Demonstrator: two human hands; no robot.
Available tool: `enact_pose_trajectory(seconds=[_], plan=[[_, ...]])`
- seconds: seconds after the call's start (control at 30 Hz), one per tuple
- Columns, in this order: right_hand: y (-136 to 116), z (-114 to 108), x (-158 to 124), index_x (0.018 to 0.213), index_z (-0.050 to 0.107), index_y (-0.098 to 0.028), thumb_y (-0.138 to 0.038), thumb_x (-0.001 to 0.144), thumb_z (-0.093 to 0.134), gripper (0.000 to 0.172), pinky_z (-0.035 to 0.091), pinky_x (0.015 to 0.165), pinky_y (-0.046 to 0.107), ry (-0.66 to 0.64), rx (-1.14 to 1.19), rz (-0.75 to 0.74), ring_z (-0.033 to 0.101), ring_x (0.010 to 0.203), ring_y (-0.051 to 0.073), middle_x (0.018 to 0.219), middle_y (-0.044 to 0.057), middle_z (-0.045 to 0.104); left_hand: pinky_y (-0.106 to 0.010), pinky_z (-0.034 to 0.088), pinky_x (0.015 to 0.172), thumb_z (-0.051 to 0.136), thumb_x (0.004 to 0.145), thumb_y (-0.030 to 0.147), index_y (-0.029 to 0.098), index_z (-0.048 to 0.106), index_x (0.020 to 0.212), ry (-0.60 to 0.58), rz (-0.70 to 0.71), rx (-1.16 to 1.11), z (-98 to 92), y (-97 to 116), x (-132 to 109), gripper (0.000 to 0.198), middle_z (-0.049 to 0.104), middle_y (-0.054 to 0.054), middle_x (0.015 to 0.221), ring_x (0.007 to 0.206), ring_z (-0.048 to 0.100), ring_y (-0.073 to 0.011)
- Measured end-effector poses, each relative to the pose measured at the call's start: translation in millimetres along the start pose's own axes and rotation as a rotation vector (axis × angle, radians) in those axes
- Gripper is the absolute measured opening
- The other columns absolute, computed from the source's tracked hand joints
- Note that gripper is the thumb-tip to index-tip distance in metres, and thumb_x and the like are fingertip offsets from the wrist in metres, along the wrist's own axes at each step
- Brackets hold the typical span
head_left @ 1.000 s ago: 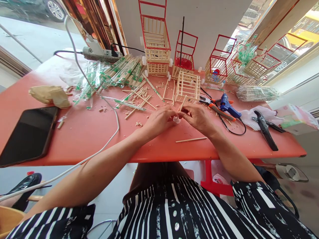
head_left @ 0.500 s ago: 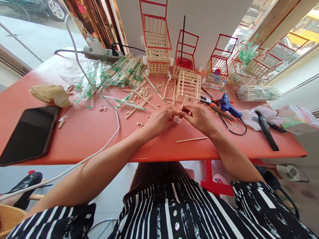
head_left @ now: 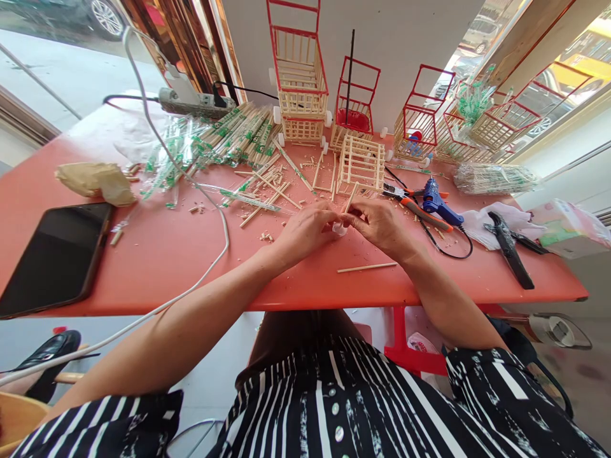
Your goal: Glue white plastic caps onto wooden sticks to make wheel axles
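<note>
The right hand pinched a thin, pale wooden stick. The left hand curled beside a small, whitish plastic piece, but I could not tell its grip. Both things were between the hands, over the flat, orange-red table.

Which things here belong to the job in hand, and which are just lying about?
Likely in the job: held wooden stick, loose sticks, stick basket, blue glue gun, orange-handled pliers.

Apparently just lying about: black phone, crumpled tan bundle, white cable.
</note>
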State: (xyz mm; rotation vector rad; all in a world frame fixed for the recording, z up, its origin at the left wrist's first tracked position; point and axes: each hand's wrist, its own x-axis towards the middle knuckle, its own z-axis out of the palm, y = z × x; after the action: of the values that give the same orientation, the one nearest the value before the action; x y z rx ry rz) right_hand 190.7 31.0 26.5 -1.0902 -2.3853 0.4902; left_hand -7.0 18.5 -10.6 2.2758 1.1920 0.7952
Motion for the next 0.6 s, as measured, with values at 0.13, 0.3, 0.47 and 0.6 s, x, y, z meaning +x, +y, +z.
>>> enact_pose_trajectory(seconds=[0.13, 0.3, 0.47, 0.6], plan=[[0.0, 0.0, 0.5, 0.081, 0.064, -0.017, -0.042, 0.102, 0.055, 0.034, 0.035, 0.067, 0.027, 0.007, -0.007, -0.008, 0.051, 0.066, 0.014, 0.073, 0.002, 0.063, -0.030, 0.044, 0.083, 0.066, 0.087, 0.023, 0.017, 0.072, 0.085, 0.006, 0.012, -0.013, 0.5, -1.0, -0.2, 0.008, 0.065, -0.004, 0.092, 0.086, 0.061, -0.0194], [0.1, 0.2, 0.4, 0.082, 0.063, -0.019, -0.041, 0.102, 0.056, 0.031, 0.036, 0.068, 0.027, -0.002, -0.002, 0.002, 0.054, 0.070, 0.015, 0.076, 0.002, 0.065, -0.031, 0.044, 0.082, 0.066, 0.088, 0.024, 0.017, 0.071, 0.083, 0.009, 0.014, -0.004, 1.2, -2.5, -0.4, 0.010, 0.065, -0.005, 0.092, 0.086, 0.062, -0.0198], [0.4, 0.8, 0.4, 0.079, 0.061, -0.019, -0.039, 0.102, 0.056, 0.031, 0.034, 0.066, 0.027, 0.012, -0.013, -0.012, 0.049, 0.065, 0.014, 0.072, 0.001, 0.061, -0.031, 0.044, 0.082, 0.065, 0.089, 0.024, 0.017, 0.072, 0.086, 0.007, 0.021, -0.007, 1.5, -3.0, -0.6, 0.010, 0.066, -0.005, 0.093, 0.087, 0.062, -0.0202], [0.6, 1.0, 0.5, 0.079, 0.061, -0.019, -0.039, 0.101, 0.056, 0.030, 0.034, 0.065, 0.028, 0.012, -0.013, -0.007, 0.048, 0.065, 0.014, 0.072, 0.001, 0.061, -0.031, 0.044, 0.082, 0.064, 0.089, 0.023, 0.018, 0.072, 0.087, 0.028, 0.032, -0.006, 2.8, -4.1, -0.8, 0.010, 0.066, -0.005, 0.092, 0.088, 0.062, -0.0201]])
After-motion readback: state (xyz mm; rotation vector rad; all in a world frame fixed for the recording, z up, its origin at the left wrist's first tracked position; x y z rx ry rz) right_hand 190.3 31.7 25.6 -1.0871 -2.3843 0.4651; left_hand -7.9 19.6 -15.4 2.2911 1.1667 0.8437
